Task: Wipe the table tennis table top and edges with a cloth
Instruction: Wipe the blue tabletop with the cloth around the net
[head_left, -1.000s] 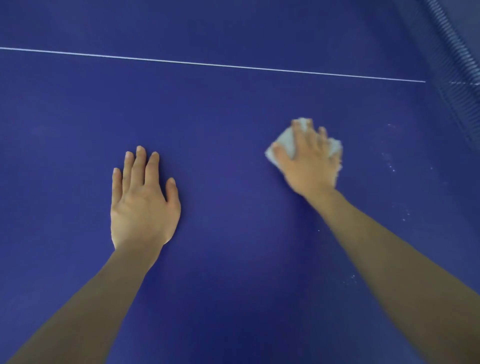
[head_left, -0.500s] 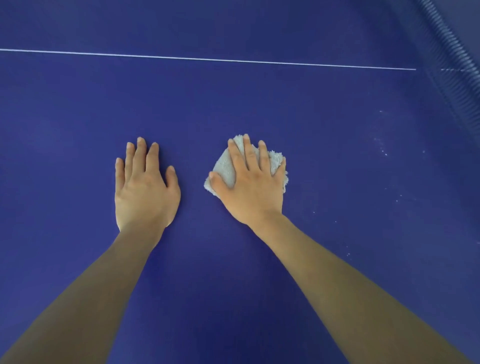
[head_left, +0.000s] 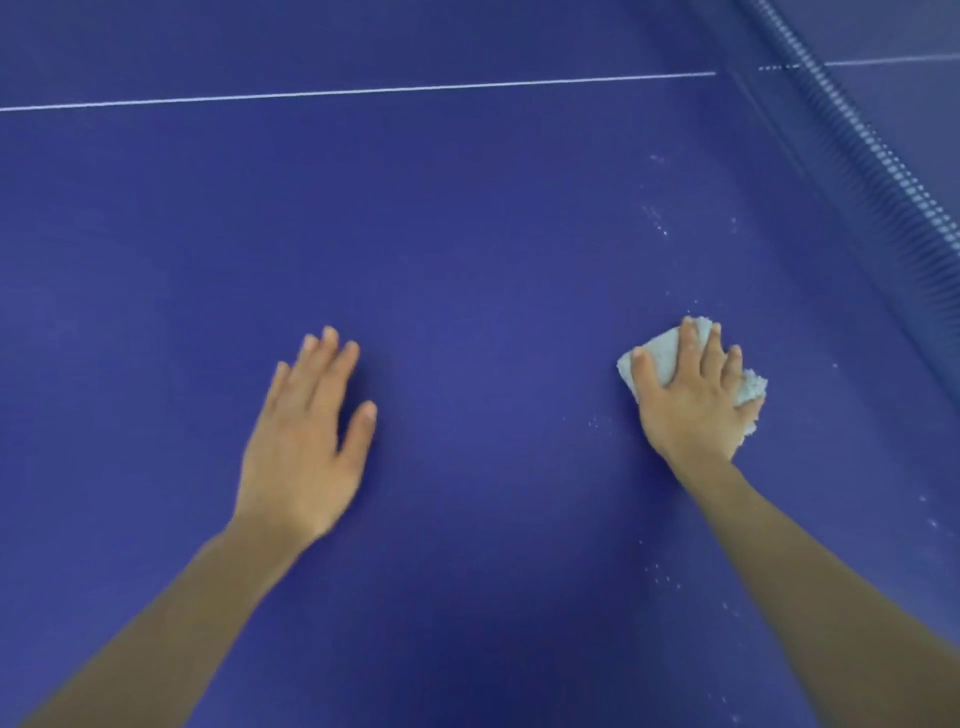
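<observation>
Hands are both down on the blue table top (head_left: 467, 260). Your right hand (head_left: 691, 400) lies flat on a small pale cloth (head_left: 655, 351) and presses it onto the table. Your fingers (head_left: 690, 340) are spread out straight over the cloth, and your thumb lies along its left side. They are not curled round it. Bits of the fluffy cloth peek out past your fingertips and by your little finger.

The cloth sits on the right part of the table, near the net (head_left: 883, 171), which runs down the right side of the view.

Your left hand (head_left: 306, 447) rests flat on the bare table, well apart from the cloth. Its fingers are straight and close together, the thumb sticks out a little, and it holds nothing. This hand looks a bit blurry.

Tiny white specks (head_left: 657, 221) dot the table beyond the cloth and also nearer to you, beside your right arm. A thin white line (head_left: 363, 92) crosses the far part of the table.
</observation>
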